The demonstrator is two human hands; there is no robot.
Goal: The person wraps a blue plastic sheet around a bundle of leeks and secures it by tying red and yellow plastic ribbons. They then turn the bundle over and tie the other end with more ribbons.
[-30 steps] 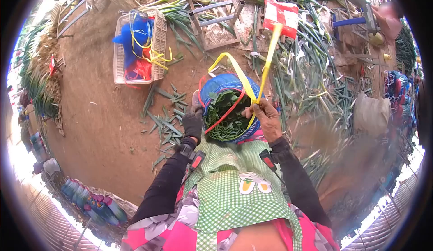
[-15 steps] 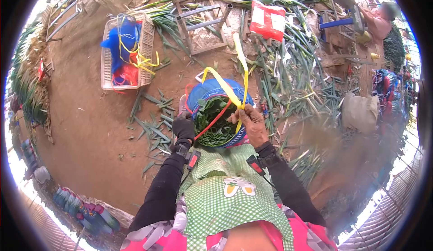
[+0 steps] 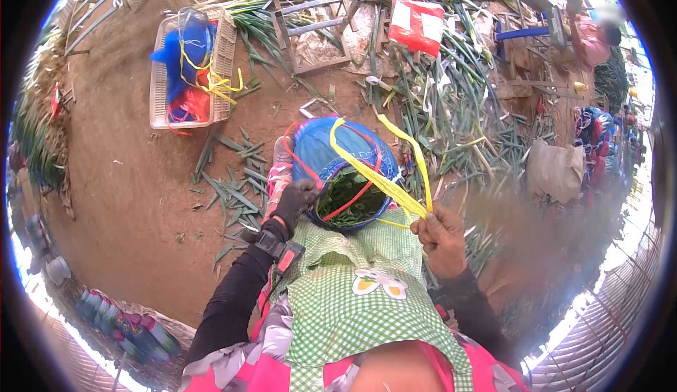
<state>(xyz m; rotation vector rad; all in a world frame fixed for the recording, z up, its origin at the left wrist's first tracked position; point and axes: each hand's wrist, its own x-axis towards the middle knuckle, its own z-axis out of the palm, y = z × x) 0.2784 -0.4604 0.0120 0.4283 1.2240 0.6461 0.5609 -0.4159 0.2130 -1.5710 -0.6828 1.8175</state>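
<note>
Now, R hand pinches yellow plastic strap.
Runs fwd-L over round blue mesh sack; L hand (curled, hold unclear) farther.

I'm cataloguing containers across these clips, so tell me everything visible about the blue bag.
The blue bag looks like thin plastic or mesh, with pale stitching near its rim. It bulges, tilted so its round mouth faces the green checked apron. Dark green leaves show inside. A red cord and yellow strap cross it; the right hand grips the strap. The gloved left hand is at the rim.
</note>
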